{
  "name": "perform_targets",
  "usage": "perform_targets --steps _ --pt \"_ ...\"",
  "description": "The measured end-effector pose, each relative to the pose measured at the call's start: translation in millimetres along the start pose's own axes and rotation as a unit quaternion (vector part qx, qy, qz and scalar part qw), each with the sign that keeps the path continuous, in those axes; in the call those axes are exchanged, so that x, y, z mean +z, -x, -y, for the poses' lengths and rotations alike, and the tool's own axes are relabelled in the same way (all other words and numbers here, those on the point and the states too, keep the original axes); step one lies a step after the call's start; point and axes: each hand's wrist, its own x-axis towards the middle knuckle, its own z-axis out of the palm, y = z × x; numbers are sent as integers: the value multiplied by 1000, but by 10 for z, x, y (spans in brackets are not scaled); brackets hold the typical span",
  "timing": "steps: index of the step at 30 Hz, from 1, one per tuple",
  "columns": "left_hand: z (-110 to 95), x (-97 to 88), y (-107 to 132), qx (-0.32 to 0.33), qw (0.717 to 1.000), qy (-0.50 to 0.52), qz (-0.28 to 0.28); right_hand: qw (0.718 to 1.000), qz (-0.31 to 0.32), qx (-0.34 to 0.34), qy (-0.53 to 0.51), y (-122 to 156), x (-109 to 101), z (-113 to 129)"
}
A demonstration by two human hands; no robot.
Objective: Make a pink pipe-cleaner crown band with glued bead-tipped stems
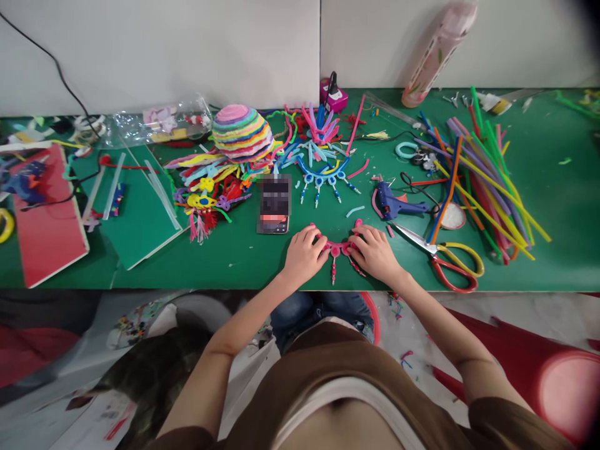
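At the table's front edge a pink pipe-cleaner garland (335, 249), curved and hung with beaded strands, lies between my hands. My left hand (304, 255) has its fingers closed on the garland's left part. On its right part, my right hand (376, 253) pinches in the same way, and both ends are partly covered by fingers. Just beyond lies a similar blue garland (323, 177) with beaded drops. A phone (274, 203) lies beyond my left hand. To the right of my right hand are a blue glue gun (400, 205) and scissors (447, 255) with red and yellow handles.
Loose pipe cleaners (501, 187) are heaped at the right. A striped ball-like hat (242, 132) sits on colourful craft pieces behind the phone. Red (51, 219) and green (135, 219) books lie at left. A pink spray can (438, 53) stands by the wall.
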Motion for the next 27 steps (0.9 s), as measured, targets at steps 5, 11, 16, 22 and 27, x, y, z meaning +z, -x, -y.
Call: perform_targets --steps 5,11,16,22,27 --pt "15 -25 20 24 999 25 13 1000 -1 -12 7 29 5 -5" --pt "-19 -14 73 -28 1000 -10 -10 1000 -4 10 4 30 3 -3" --pt "-4 51 133 -13 1000 2 1 1000 2 -2 -4 42 5 -40" --pt "61 73 152 39 998 33 41 998 15 -38 -40 112 8 -105" --pt "97 66 157 89 994 41 49 996 27 -55 -60 151 -28 -132"
